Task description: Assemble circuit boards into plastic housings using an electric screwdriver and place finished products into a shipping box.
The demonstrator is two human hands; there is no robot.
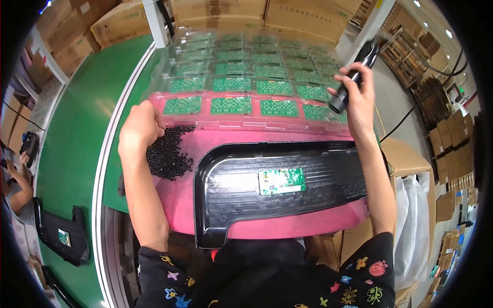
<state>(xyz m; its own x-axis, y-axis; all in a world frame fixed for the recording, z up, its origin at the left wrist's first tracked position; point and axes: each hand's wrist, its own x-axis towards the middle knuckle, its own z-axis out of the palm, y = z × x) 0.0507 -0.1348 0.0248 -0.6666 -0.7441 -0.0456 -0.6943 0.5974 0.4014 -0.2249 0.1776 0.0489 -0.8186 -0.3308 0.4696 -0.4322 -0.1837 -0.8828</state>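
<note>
Clock positions read about the green circuit board lying inside the black housing.

Right hand: between 1 and 2 o'clock, raised, fingers wrapped around a black cylindrical tool. Tool tilted, lower end toward 7 o'clock, upper end toward 1 and blurred. Right forearm runs up from 4 o'clock, passing in front of the housing's right end.

Left hand: near 10 o'clock, fingers curled in, knuckles up, fingertips at the upper border of a heap of small black parts. Cannot tell whether a part is pinched or whether the fingers touch the heap. Left forearm rises from 8 o'clock along the left side of the heap.

Housing: raised walls along its far and left sides; near-left corner, at 8 o'clock, reaches the near edge of the pink-covered worktop. Pink strip visible at 6 o'clock below the housing's recessed near edge; narrower strip at 12, between far wall and clear plastic tray. Tray fills 10 to 1 o'clock, carrying rows of green boards.

Outer limits: white rail at 9 o'clock, green surface beyond it; second black housing there, between 8 and 9. Open carton just past the worktop's right edge, near 3; translucent plastic bags near 4.
</note>
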